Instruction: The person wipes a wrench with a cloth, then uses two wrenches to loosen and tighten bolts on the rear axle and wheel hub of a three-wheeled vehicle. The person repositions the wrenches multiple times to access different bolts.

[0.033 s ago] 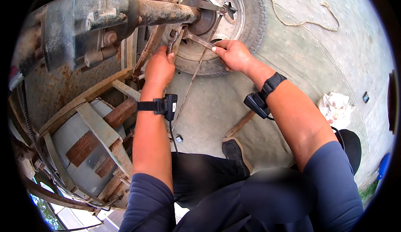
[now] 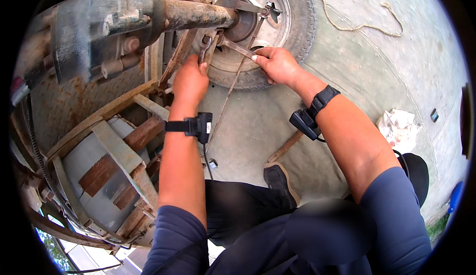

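Note:
My left hand (image 2: 191, 81) is closed around the handle of a metal wrench (image 2: 204, 48), whose head meets a rusty frame bar (image 2: 210, 55). My right hand (image 2: 278, 66) pinches the end of a second wrench (image 2: 237, 48). That wrench slants from the same bar toward my right fingers; the fastener at its head is too small to make out. Just above both tools, a rusty axle tube (image 2: 198, 15) runs into the wheel (image 2: 270, 25). A thin rod with a spring (image 2: 258, 27) passes beside the right wrench.
A large dark gear housing (image 2: 109, 22) fills the upper left. Below it stands a rusty metal frame (image 2: 106, 138). On the floor lie a rope (image 2: 347, 27), a wooden stick (image 2: 285, 146) and a crumpled white bag (image 2: 398, 129). My shoe (image 2: 278, 180) is near the stick.
My left wrist and forearm have shifted very slightly to the right. Both hands keep their holds on the wrenches.

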Available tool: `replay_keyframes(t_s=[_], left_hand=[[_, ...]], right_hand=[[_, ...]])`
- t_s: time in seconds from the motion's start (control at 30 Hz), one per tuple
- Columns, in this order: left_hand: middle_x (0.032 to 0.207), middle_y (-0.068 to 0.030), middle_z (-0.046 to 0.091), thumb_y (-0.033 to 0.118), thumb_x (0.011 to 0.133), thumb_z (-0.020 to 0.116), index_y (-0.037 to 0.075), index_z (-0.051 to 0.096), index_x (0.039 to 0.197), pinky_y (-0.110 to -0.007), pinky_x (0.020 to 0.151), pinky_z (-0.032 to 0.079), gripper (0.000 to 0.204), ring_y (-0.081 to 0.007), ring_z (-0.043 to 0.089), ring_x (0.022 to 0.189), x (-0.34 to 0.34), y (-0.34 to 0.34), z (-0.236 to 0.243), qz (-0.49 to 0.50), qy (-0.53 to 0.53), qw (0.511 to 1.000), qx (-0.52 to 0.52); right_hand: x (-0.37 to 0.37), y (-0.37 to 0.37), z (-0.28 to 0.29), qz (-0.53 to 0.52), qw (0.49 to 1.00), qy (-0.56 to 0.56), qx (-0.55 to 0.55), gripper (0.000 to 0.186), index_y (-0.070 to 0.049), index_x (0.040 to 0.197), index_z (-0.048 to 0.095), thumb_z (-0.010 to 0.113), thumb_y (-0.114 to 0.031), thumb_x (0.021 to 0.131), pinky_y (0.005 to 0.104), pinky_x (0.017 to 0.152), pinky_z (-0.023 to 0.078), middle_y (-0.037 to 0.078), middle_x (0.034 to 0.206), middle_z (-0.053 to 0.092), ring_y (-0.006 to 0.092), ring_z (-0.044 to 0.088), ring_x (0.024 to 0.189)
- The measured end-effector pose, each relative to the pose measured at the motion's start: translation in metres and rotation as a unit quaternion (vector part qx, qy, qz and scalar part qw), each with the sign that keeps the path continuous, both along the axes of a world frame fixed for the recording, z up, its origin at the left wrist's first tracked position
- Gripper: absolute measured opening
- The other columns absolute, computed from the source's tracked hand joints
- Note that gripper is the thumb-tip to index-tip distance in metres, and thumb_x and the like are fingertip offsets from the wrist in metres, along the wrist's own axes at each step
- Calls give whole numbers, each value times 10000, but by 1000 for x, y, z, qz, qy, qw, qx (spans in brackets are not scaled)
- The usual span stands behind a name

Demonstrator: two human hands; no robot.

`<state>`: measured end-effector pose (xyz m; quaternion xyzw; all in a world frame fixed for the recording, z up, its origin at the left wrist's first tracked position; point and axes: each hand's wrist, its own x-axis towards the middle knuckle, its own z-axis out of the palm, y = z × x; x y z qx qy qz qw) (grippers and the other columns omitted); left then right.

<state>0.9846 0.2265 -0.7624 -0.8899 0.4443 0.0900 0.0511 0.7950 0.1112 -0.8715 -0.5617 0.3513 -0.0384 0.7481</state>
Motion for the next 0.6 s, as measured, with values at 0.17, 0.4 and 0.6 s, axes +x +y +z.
replay_keyframes(t_s=[0.17, 0.4, 0.6], left_hand=[[764, -101, 623, 236, 975, 558, 13, 564, 942, -347, 641, 490, 225, -238, 605, 659, -5, 33, -16, 201, 255, 939, -118], [845, -78, 635, 234, 998, 553, 65, 543, 961, -357, 701, 518, 173, -228, 652, 770, -86, -5, -9, 405, 558, 647, -325], [1005, -138, 647, 208, 1030, 475, 30, 497, 1080, -394, 804, 531, 186, -285, 664, 924, -89, -45, -23, 424, 594, 543, -415]], right_hand=[[1, 4, 0, -12, 1000, -2, 21, 337, -36, 1174, 661, 582, -280, 955, 331, 504, 493, 73, 636, 610, 163, 582, 470], [2, 3, -1, -17, 1000, -1, 18, 330, -48, 1174, 667, 587, -276, 950, 332, 498, 496, 72, 647, 620, 162, 586, 477], [9, 7, -18, -21, 997, -43, -66, 313, -63, 1153, 675, 590, -272, 937, 327, 501, 507, 72, 652, 618, 171, 602, 495]])
